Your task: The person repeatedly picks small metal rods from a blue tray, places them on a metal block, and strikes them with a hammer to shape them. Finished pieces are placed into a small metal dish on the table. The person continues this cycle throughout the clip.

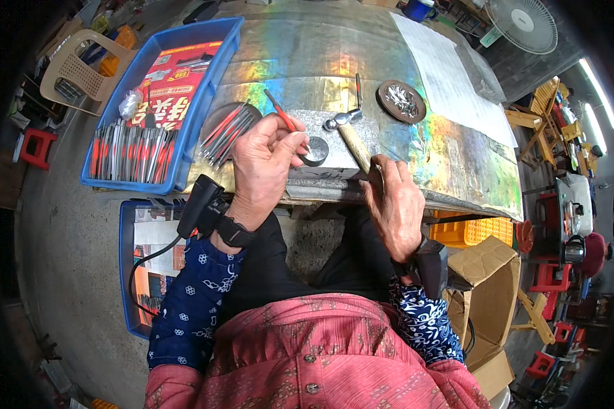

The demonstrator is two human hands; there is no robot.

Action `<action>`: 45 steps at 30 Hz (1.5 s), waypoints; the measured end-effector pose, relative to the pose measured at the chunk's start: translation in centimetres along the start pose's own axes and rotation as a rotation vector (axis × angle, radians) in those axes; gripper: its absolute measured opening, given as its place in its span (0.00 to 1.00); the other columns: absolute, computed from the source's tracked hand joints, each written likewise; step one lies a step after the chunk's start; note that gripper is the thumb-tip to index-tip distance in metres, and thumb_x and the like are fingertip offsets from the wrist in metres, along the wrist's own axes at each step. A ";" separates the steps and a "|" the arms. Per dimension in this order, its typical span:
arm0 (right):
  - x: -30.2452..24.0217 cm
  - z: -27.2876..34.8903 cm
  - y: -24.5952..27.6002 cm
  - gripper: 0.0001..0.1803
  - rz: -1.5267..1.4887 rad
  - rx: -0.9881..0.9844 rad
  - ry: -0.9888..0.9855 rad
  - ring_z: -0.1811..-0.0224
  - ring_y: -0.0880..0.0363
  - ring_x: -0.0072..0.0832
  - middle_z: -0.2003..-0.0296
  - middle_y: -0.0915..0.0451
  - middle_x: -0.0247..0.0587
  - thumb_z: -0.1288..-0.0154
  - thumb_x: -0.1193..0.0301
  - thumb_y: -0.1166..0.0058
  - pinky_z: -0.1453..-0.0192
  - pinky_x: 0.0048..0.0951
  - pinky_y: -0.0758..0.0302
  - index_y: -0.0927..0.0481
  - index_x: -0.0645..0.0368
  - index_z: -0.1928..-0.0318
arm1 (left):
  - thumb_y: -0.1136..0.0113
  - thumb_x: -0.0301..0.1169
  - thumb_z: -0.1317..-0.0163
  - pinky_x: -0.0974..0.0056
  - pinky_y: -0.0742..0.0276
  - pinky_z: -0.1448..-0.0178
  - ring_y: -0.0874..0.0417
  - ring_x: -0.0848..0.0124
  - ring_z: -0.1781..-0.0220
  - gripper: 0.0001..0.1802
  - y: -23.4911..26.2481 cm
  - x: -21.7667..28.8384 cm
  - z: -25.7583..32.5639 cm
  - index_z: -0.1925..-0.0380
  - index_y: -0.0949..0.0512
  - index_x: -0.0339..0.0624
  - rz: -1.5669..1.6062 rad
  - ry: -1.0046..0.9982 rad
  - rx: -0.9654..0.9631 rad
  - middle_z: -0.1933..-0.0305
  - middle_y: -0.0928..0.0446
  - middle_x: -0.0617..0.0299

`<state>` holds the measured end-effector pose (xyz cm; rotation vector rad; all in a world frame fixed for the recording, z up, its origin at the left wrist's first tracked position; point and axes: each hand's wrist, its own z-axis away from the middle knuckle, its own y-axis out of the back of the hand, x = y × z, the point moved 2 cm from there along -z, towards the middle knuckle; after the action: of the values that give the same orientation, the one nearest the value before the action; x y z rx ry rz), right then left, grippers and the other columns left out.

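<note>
My left hand (262,163) pinches a thin red-handled metal tool (282,113) and holds its lower end over a small round dark metal block (316,150) on the shiny metal-covered workbench (320,61). My right hand (393,204) grips the wooden handle of a small hammer (348,129); its steel head lies just above the block. A fanned pile of the same red and silver pieces (224,129) lies on a dark round dish left of my left hand.
A blue tray (211,82) at the left holds several red and silver pieces and a red printed sheet. A round dish of small metal bits (401,101) sits at the right. A second blue tray (126,259), a cardboard box (488,286) and an orange crate (474,232) stand below.
</note>
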<state>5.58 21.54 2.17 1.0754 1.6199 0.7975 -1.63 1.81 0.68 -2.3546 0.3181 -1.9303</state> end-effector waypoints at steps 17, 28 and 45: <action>0.3 -0.1 -0.8 0.21 -0.039 0.045 0.053 0.61 0.22 0.51 0.62 0.25 0.52 0.41 0.75 0.41 0.59 0.45 0.25 0.29 0.63 0.47 | 0.40 0.21 0.36 0.74 0.23 0.66 0.19 0.79 0.69 0.03 -0.8 0.4 0.3 0.63 0.21 0.32 -0.315 -0.117 -0.019 0.67 0.18 0.62; -1.9 -0.4 5.7 0.13 -0.367 0.152 -0.036 0.70 0.20 0.41 0.66 0.20 0.51 0.35 0.75 0.45 0.63 0.34 0.24 0.25 0.64 0.50 | 0.36 0.21 0.42 0.66 0.22 0.63 0.15 0.66 0.67 0.05 -1.3 1.3 0.7 0.65 0.19 0.32 -0.574 -0.392 -0.032 0.68 0.17 0.53; -6.7 0.0 13.1 0.15 -0.396 0.345 0.269 0.73 0.21 0.28 0.70 0.19 0.47 0.35 0.75 0.45 0.66 0.27 0.24 0.22 0.70 0.49 | 0.36 0.20 0.43 0.63 0.21 0.62 0.14 0.60 0.65 0.07 -1.5 1.3 0.8 0.63 0.20 0.30 -0.586 -0.391 -0.018 0.66 0.17 0.49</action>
<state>9.86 20.46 16.18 0.8574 2.1718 0.4178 -0.44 2.92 2.06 -2.9929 -0.4296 -1.5613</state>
